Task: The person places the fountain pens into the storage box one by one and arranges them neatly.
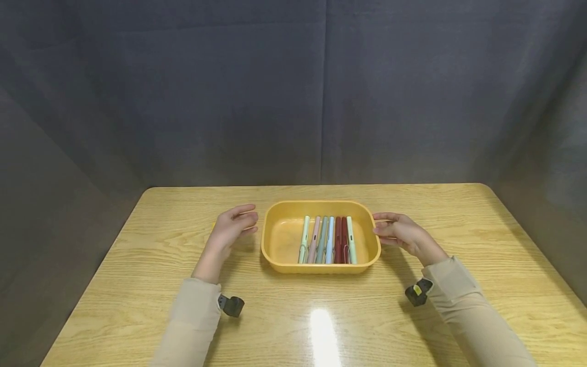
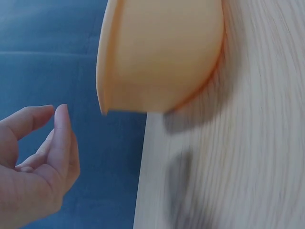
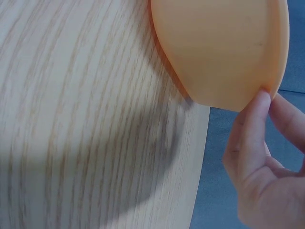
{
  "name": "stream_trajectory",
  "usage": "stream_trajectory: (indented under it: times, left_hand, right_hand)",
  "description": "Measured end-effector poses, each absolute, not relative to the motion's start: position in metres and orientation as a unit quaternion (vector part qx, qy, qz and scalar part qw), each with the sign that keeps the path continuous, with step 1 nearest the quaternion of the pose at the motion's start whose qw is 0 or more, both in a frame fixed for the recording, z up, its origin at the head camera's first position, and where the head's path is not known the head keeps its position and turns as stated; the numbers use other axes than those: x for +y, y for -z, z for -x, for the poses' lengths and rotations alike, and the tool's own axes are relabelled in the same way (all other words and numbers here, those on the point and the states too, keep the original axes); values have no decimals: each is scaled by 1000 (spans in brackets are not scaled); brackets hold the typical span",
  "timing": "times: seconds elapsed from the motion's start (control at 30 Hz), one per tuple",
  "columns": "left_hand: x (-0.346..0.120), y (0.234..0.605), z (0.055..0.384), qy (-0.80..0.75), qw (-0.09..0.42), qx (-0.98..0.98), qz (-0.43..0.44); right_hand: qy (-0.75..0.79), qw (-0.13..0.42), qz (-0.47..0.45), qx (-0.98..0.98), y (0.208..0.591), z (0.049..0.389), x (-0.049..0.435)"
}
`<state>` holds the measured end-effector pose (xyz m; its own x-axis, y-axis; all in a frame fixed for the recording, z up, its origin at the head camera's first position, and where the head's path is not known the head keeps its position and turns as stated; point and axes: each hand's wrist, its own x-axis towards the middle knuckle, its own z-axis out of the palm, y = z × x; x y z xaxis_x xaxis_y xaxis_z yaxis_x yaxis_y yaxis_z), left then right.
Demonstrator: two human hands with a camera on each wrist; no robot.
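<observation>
A yellow plastic tray (image 1: 281, 239) with rounded corners stands on the wooden table. Inside its middle and right part several capped pens with wire clips lie side by side: a pale green pen (image 1: 304, 237), pink, grey-green and light blue ones, two dark red pens and another pale green pen (image 1: 351, 239). My right hand (image 1: 403, 234) pinches the tray's right rim between thumb and fingers, clearest in the right wrist view. On the opposite side my left hand (image 1: 234, 227) hangs just off the tray, its fingers loosely bent and holding nothing; a gap shows in the left wrist view.
The wooden table (image 1: 151, 285) runs back to a dark cloth curtain (image 1: 229, 102), which also rises at both sides. Black wrist cameras sit at the left cuff (image 1: 233, 307) and the right cuff (image 1: 418, 292). A bright reflection lies on the front tabletop.
</observation>
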<state>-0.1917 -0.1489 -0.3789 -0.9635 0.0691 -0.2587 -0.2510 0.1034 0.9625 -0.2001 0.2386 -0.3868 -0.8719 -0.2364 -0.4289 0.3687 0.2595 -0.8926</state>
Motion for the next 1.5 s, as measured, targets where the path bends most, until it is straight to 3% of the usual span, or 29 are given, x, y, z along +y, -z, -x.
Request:
stream_trajectory:
  times: [0.73, 1.5]
  left_hand:
    - [-229, 396, 167, -598, 128, 786, 86]
    - [-241, 419, 164, -512, 125, 844, 102]
  right_hand:
    - [605, 248, -46, 755, 383, 199, 238]
    - [607, 252, -49, 753, 385, 200, 239]
